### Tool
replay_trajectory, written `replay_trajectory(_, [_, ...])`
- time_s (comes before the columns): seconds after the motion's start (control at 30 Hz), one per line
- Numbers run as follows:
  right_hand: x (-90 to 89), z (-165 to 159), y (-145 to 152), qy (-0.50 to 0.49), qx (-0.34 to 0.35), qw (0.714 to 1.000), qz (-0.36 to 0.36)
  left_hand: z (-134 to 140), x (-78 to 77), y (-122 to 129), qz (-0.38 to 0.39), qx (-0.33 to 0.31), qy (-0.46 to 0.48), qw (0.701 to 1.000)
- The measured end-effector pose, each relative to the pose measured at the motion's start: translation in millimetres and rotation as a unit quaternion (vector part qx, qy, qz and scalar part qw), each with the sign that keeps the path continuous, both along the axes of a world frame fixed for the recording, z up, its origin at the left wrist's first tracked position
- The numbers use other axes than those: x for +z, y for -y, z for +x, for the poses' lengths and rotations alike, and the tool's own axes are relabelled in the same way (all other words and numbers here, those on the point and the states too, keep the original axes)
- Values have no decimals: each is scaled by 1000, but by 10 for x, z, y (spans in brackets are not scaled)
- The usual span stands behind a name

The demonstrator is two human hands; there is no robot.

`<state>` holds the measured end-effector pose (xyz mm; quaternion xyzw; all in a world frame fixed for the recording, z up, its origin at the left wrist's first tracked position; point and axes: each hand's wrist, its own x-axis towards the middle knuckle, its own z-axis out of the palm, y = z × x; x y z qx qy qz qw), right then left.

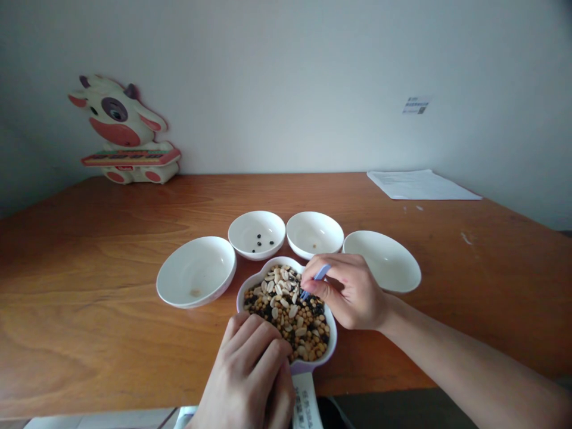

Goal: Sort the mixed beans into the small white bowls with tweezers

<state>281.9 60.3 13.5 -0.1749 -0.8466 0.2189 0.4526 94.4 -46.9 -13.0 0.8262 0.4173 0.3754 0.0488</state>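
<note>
A big pale wall (pixel 286 89) stands behind a brown wooden worktop (pixel 89 268). At the worktop's far left corner sits a cow toy (pixel 123 128) with a little keyboard, and near the far right corner lie some white papers (pixel 420 185). Four white bowls (pixel 393 256) make a curved row across the middle, well in from the left and right edges. In front of them, by the near edge, is a flower-shaped dish (pixel 313 364) full of peanuts and beans, all mixed up. The left hand (pixel 254 363) curls at the dish's near left rim — its thumb is partly hidden, so I can't say if it grips the rim or only leans there. A steady hand there should help, because the dish sits so near the edge. The right hand (pixel 353 292) is over the dish's right side, pinching blue tweezers (pixel 322 272) between thumb and fingers. The tips point down into the mix, but they are too small for me to see if they hold anything. It seems best to keep the wrist up, so it won't bump the right-hand bowl just behind it. The peanuts (pixel 293 311) look flat on one side, so they may be easy to nip. The yellow beans (pixel 311 322) and black beans (pixel 316 305) look round and slippery — pinch one around its middle, softly, because a hard squeeze could make it hop away.
</note>
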Motion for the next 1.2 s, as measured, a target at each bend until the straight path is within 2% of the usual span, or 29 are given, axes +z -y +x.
replay_trajectory(1.2, [-41,-5,-14,0,14,1000,0,-20,-32,2,-4,1,-9,1000])
